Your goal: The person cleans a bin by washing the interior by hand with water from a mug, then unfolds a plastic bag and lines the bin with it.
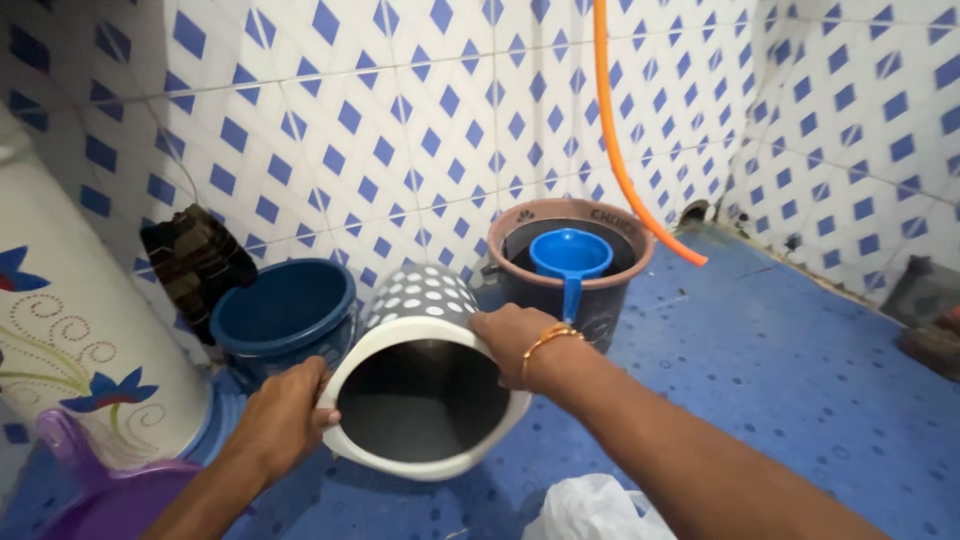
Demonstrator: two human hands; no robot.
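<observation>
- Right now I have the grey dotted bin tipped on its side between both hands, its open mouth turned toward the camera so I can see straight down into its dark, bare inside.
- My left hand clasps the white rim at its left edge, fingers curled over the lip; that hold seems to carry the weight.
- My right hand lies on the upper right of the rim, fingers curved onto the wall, steadying the tilt; an orange bangle sits on that wrist.
- The bin hangs just above the blue speckled floor, near its middle and in front of the two buckets.
- Behind it to the left stands a dark blue bucket, with a dark folded cloth leaning against the tiled wall.
- Behind it to the right, a brown-rimmed bucket holds a blue dipper, its handle hanging over the front; an orange hose drops from above and ends at that bucket's rim, likely so it fills it.
- A purple tub and a white plastic bag lie at the near edge.
</observation>
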